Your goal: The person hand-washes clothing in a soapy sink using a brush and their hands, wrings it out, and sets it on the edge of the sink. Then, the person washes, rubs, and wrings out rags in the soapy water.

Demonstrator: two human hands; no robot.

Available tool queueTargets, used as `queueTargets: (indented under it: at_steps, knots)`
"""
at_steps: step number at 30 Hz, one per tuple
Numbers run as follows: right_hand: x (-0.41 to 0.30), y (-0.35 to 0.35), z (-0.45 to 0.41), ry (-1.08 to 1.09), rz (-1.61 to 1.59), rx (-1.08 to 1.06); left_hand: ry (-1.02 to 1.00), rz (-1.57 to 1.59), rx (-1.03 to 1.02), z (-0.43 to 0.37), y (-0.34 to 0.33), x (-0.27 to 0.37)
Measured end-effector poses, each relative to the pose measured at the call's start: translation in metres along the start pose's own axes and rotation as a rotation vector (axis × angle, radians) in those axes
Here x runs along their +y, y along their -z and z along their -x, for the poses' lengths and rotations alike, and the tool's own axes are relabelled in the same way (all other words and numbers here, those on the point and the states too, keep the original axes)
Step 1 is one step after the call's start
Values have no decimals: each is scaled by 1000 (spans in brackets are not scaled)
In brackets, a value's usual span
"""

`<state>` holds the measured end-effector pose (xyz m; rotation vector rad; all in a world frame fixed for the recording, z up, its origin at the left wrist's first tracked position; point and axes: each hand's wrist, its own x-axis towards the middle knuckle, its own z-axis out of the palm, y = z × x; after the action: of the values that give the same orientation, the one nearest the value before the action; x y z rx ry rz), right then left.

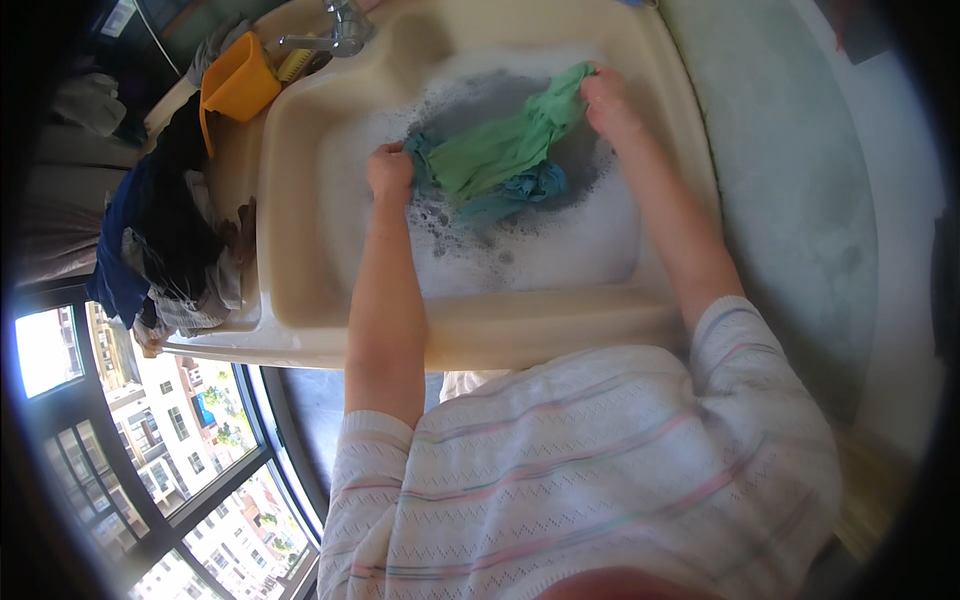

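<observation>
A wet green garment (495, 150) stretches between my two hands over a beige laundry sink (300, 247). My left hand (391, 171) grips its darker blue-green end. At the upper right, my right hand (609, 101) holds the lighter green end, bunched in the fingers. The garment's darker, crumpled part (525, 187) hangs into soapy water (540, 255). White foam covers much of the water, with a dark patch around the cloth. How much of the garment lies under the surface is hidden.
A chrome faucet (346, 30) stands at the back of the sink. Left of it are an orange plastic container (241, 79) and a yellow brush (296, 64). Dark and white clothes (172, 232) are heaped on the sink's left side. A window (202, 435) lies at lower left.
</observation>
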<state>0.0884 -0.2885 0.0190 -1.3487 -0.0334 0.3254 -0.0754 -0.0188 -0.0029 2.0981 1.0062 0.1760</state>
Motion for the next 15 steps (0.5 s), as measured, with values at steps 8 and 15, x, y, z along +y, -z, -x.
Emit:
queueTargets:
  at_steps: [8, 15]
  knots:
    - [-88, -2, 17, 50, -573, -382, 157, 373, -306, 6, 8, 11]
    - [8, -9, 26, 20, 1063, -269, -84, -315, -127, 2, -6, -2]
